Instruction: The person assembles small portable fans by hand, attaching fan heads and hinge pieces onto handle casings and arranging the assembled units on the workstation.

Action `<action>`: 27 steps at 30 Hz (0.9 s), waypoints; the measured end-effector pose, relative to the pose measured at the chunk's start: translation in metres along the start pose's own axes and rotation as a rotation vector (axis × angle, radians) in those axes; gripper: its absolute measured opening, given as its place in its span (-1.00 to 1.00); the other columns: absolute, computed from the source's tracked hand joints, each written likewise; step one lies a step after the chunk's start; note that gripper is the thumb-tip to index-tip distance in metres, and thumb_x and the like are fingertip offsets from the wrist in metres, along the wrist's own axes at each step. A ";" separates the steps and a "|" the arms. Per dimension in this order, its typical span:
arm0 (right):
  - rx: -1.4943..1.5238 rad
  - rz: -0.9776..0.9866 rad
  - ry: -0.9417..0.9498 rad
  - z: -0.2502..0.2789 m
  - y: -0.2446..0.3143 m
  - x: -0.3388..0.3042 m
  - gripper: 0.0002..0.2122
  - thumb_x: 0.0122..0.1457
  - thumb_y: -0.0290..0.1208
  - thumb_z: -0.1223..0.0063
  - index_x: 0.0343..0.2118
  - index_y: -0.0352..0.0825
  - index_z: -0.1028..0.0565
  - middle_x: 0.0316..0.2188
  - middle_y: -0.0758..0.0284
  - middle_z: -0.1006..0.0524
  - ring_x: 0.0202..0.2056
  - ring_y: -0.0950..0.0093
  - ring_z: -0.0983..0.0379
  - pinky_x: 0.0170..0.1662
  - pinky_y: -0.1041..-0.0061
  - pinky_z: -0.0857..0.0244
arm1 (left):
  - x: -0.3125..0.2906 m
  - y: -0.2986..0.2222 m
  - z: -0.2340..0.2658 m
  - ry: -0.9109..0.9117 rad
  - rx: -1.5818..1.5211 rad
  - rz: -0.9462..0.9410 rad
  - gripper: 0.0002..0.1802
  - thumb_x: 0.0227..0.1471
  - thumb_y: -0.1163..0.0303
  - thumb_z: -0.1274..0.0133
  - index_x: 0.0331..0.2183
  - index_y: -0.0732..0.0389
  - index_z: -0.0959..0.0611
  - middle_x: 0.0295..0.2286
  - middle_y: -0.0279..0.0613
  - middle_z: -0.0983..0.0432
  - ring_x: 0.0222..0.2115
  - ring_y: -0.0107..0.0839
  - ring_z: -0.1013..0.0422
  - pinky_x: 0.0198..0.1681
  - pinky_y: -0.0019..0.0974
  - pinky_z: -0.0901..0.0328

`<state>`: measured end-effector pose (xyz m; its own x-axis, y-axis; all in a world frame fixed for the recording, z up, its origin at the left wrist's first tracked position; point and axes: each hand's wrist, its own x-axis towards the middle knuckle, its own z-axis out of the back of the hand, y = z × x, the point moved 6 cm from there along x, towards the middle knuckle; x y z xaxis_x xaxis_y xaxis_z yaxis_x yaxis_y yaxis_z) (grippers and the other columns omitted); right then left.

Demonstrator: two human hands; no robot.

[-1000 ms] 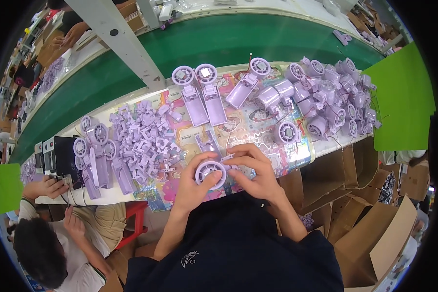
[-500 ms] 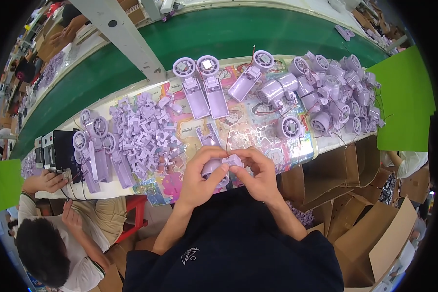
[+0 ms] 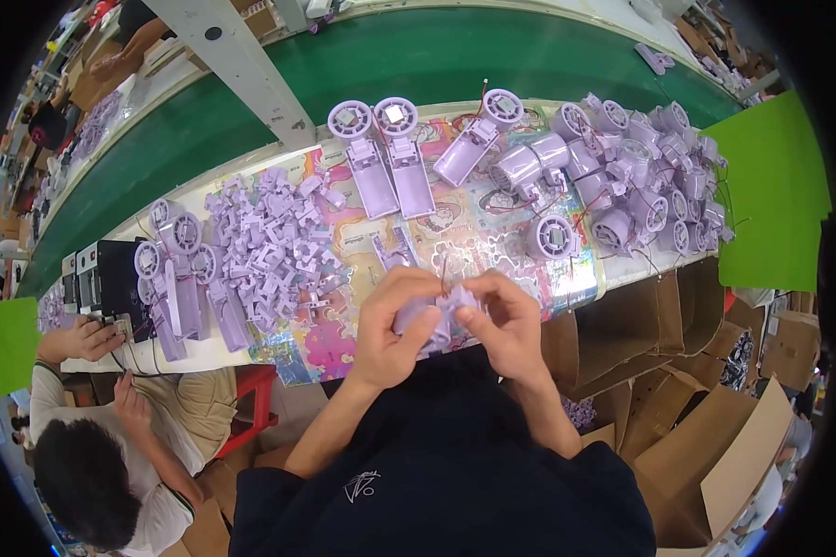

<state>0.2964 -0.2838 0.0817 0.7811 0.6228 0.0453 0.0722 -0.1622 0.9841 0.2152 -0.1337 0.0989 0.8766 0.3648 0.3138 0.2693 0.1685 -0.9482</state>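
Lilac fan unit [image 3: 458,300] gripped two-handed over near edge of patterned mat [image 3: 318,357].
Clamped by left hand [image 3: 388,336], pinched by right hand [image 3: 511,336]; fit blurred, can't tell. Force best applied squarely, thin wire [image 3: 445,267] kept unpinched. Loose brackets [image 3: 274,246] heaped beyond, left.

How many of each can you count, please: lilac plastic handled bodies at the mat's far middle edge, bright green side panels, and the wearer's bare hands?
Round-headed lilac plastic bodies with long open handles: 3
Bright green side panels: 2
Bare left hand and right hand: 2
Total: 7
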 end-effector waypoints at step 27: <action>-1.291 0.428 0.117 -0.002 0.000 0.007 -0.55 -0.08 -0.55 -0.26 -0.03 -0.31 -0.51 0.00 0.20 -0.45 0.08 0.10 -0.35 0.11 0.11 -0.27 | 0.022 0.025 0.019 -0.078 0.963 0.122 -0.21 -0.22 0.41 -0.24 0.14 0.31 -0.48 -0.22 0.03 -0.41 -0.15 0.09 -0.38 -0.08 0.02 -0.34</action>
<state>0.3003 -0.2776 0.0820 0.5344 0.7761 0.3346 -0.8359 0.4266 0.3454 0.2340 -0.1042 0.0836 0.8385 0.4835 0.2513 -0.2939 0.7897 -0.5385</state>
